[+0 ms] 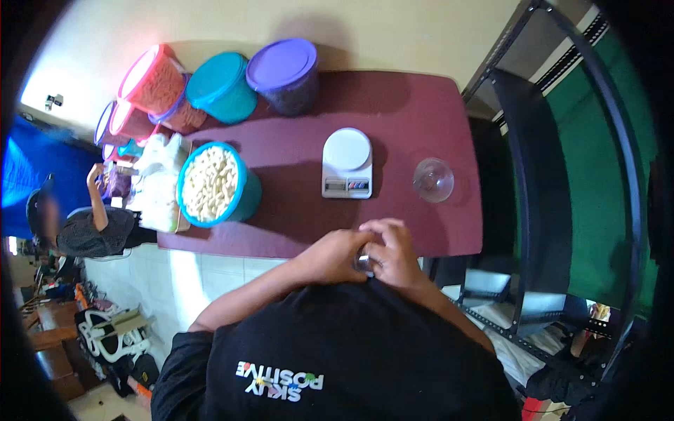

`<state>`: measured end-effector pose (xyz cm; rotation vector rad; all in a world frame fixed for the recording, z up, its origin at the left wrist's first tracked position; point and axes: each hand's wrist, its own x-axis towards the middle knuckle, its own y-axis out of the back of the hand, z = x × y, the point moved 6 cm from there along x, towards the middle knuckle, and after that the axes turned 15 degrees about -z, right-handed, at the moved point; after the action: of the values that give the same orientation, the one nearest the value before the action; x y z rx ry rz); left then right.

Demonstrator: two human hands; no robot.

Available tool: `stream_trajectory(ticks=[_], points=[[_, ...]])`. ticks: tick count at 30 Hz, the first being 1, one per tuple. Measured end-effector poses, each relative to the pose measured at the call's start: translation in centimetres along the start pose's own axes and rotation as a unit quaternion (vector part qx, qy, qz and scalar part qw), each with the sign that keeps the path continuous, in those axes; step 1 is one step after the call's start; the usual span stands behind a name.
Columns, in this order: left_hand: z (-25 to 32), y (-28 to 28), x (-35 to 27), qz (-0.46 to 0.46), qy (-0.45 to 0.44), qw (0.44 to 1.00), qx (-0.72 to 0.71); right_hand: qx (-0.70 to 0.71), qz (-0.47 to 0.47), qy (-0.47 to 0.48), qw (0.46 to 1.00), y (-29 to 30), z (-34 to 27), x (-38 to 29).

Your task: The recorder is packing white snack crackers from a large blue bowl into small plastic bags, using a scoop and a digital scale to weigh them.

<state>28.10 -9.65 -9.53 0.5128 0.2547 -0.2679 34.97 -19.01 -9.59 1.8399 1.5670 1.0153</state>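
Close to my chest, at the table's front edge, my left hand and my right hand come together around a small clear object. The fingers cover most of it, so its exact kind cannot be made out. Beyond my hands stands a white digital kitchen scale with a round platform that bears nothing. To its right is a clear round container, apparently plastic. Left of the scale, a teal tub is filled with pale, curved pieces that look like cashew nuts.
The table has a maroon cover. Along the wall stand lidded tubs, among them a purple-lidded one and a teal one. White plastic packaging lies at the left. A black metal rack borders the right; another person stands far left.
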Motion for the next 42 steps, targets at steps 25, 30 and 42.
stream_trajectory(ticks=[25,30,42], points=[[3.7,-0.4,0.6,-0.092,0.021,0.994,0.049,0.079,0.024,-0.035,0.996,2.6,-1.3,-2.9],[3.8,0.3,0.6,-0.14,0.043,0.988,0.052,0.03,-0.002,-0.025,0.999,3.4,-1.6,-2.7],[-3.7,4.0,-8.4,-0.03,0.125,0.991,-0.039,0.157,0.253,-0.074,0.952,14.9,0.3,-4.4]])
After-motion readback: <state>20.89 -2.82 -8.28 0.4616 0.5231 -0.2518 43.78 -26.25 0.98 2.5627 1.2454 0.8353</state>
